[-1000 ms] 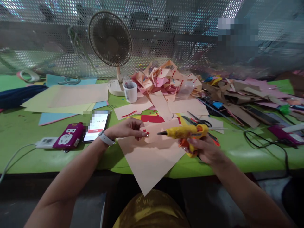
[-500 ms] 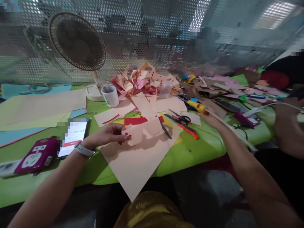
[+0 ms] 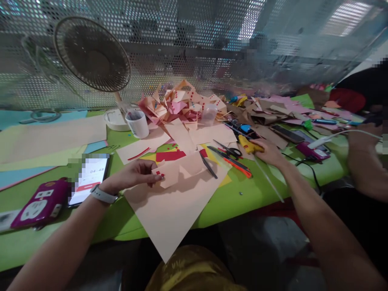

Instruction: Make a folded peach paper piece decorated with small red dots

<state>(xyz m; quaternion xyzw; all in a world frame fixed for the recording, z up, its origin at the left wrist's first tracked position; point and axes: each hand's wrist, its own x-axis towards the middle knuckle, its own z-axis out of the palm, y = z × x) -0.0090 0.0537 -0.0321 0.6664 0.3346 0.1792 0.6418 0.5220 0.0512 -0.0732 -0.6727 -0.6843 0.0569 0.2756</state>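
Observation:
My left hand (image 3: 144,176) is closed on a small folded piece of peach paper (image 3: 170,176), pinching its edge near some tiny red squares. That piece is held over a larger peach sheet (image 3: 169,214), whose corner hangs past the table edge. At the right, my right hand (image 3: 268,151) is closed around the handle of a yellow hot glue gun (image 3: 247,144). A long pale glue stick (image 3: 269,180) trails from the gun's back. Between the hands lie black scissors (image 3: 232,151), an orange-and-black cutter (image 3: 235,163) and dark tweezers (image 3: 208,165).
A fan (image 3: 93,56) and a white cup (image 3: 138,124) stand behind my left hand. Folded peach paper pieces (image 3: 182,99) are heaped at the back. A phone (image 3: 89,178) and a purple power bank (image 3: 41,204) lie left. Another person's arm (image 3: 363,161) rests at the right.
My right hand has swung the glue gun, and the glue stick now slants down toward the table's front edge. My left hand keeps its hold on the paper. The view has shifted slightly.

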